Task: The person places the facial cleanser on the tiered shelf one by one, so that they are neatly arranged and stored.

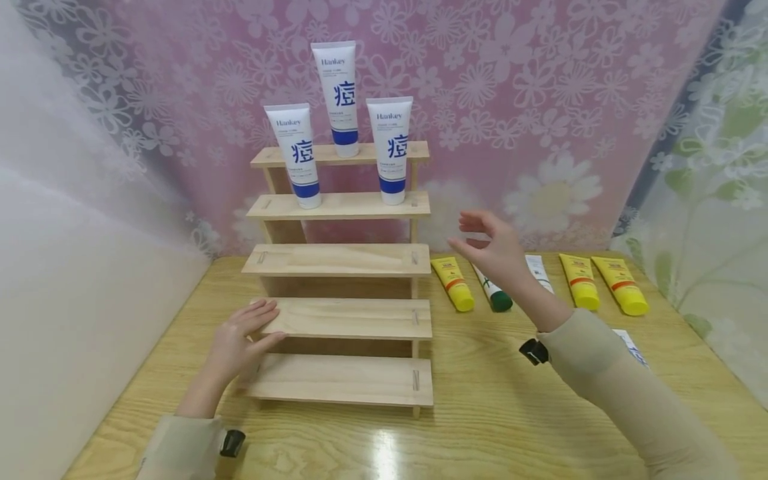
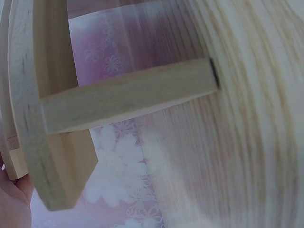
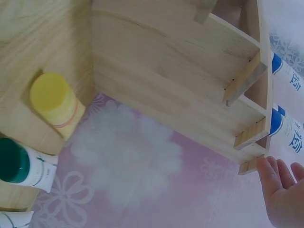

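Note:
A stepped wooden display rack [image 1: 336, 259] stands on the table. My left hand [image 1: 240, 333] rests on the left end of its second step from the bottom, fingers laid over the board. On the top step stands a white-and-blue tube [image 1: 340, 97], cap down. Two matching tubes, a left one [image 1: 296, 153] and a right one [image 1: 391, 150], stand on the step below. Held in the air right of the rack, my right hand [image 1: 489, 250] has loosely bent fingers and nothing in them. The right wrist view shows that hand [image 3: 285, 199] near the rack's upper steps.
Right of the rack lie a yellow tube [image 1: 454, 283], a green-capped tube [image 1: 495, 293], a white tube [image 1: 538, 270] and two more yellow tubes [image 1: 579, 280]. A partly hidden white item [image 1: 630, 347] lies behind the right sleeve. A floral curtain [image 1: 552, 133] hangs behind.

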`<state>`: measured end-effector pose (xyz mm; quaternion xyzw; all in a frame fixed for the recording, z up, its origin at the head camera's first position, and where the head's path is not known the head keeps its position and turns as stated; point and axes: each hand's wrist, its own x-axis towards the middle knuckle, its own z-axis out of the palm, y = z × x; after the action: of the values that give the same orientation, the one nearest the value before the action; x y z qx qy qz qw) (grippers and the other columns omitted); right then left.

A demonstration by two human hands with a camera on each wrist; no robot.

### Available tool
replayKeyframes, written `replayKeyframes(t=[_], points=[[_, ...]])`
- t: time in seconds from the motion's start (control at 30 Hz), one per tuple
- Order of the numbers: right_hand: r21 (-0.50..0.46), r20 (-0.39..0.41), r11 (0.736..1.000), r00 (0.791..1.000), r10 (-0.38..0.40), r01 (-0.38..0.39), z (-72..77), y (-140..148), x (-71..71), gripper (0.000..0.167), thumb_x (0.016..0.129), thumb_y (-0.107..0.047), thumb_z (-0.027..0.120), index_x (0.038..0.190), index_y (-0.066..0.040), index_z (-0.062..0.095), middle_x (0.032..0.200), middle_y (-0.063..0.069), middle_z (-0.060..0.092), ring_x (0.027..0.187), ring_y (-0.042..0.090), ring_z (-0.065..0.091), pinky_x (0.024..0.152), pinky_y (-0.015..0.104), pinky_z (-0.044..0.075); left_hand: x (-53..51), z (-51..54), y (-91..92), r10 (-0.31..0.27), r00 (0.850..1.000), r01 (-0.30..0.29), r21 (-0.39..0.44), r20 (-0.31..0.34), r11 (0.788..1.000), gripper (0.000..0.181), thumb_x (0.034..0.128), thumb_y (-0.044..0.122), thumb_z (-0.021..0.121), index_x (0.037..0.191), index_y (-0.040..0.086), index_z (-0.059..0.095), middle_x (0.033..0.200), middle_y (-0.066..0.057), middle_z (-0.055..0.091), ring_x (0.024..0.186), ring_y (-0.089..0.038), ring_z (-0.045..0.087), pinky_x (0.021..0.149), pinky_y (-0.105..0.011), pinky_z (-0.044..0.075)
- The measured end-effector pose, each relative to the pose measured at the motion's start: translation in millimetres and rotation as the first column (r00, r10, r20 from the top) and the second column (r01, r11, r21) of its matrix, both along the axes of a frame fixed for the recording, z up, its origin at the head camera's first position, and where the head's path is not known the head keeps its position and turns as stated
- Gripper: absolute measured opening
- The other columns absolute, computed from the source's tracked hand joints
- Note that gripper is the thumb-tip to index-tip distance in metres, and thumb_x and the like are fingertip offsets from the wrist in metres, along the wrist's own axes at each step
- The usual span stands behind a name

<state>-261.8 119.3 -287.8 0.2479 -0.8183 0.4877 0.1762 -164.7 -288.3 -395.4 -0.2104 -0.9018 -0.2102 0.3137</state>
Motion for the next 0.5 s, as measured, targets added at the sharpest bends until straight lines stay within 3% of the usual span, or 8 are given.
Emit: replayKeyframes(t=[0.5], points=[[0.097, 0.018, 0.993, 0.998, -0.064, 0.062, -34.5, 45, 20.9, 0.043, 0.078, -0.012, 0.068, 0.115, 0.003, 0.052, 0.107, 0.016, 0.057, 0.097, 0.027, 0.055, 0.076, 0.036, 0.05, -1.7, -2.4, -0.3, -0.018, 0.999, 0.017, -0.003, -0.051, 1.0, 0.045, 0.0589, 0.015, 0.078, 0.099, -0.002, 0.066, 0.108, -0.013, 0.061, 0.103, -0.033, 0.053, 0.089, -0.046, 0.041]])
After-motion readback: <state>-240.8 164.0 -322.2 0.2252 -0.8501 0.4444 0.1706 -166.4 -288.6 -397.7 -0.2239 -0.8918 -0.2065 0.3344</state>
